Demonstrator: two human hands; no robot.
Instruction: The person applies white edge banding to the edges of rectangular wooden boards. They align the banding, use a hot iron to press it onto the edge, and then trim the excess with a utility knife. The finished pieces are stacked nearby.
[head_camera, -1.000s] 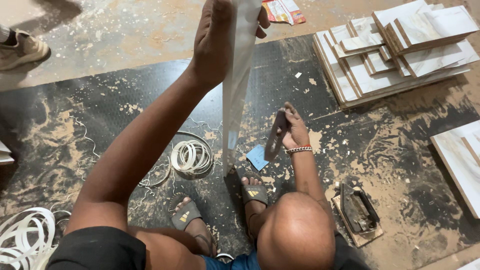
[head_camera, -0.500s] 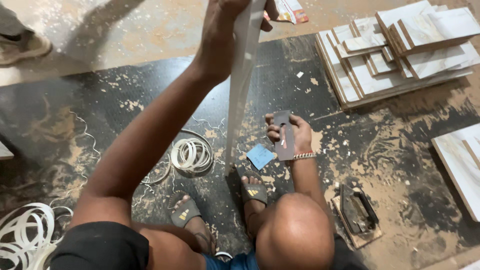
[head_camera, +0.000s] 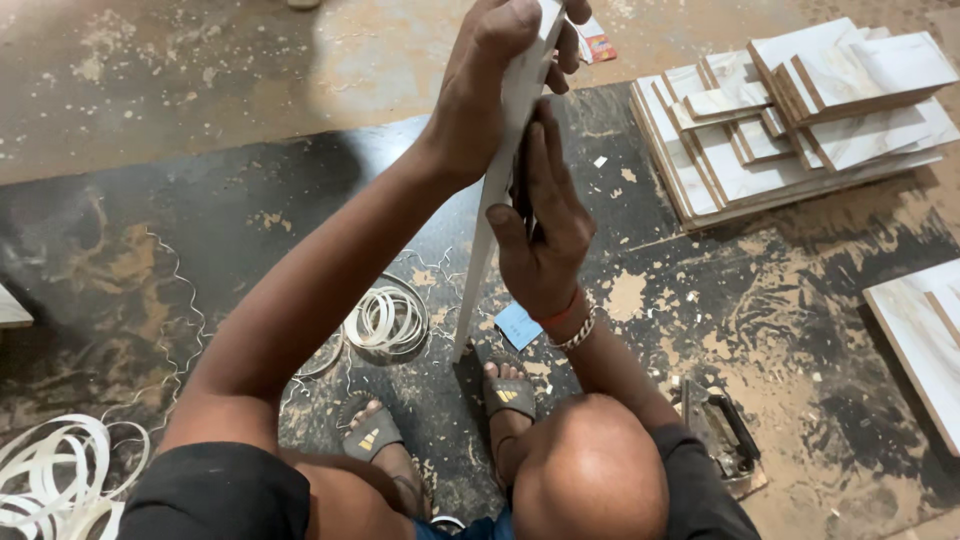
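A tall, narrow white board (head_camera: 480, 270) stands on end on the dark, sawdust-strewn floor, just in front of my sandalled feet (head_camera: 505, 395). My left hand (head_camera: 490, 90) grips the board near its top. My right hand (head_camera: 545, 235) presses against the board's right edge about halfway up, fingers pointing upward. They are closed over a dark flat hand tool that they mostly hide. A small blue piece (head_camera: 518, 325) lies on the floor near the board's foot.
A coil of white edge strip (head_camera: 385, 320) lies left of the board, and a larger tangle (head_camera: 50, 480) at the bottom left. White-faced panels (head_camera: 800, 110) are stacked at the upper right. Another panel (head_camera: 925, 335) lies at the right edge, and a handled tool (head_camera: 720, 435) near my right side.
My right hand has lifted the dark tool from near the floor up against the board's edge. My left hand keeps its grip on the board's top.
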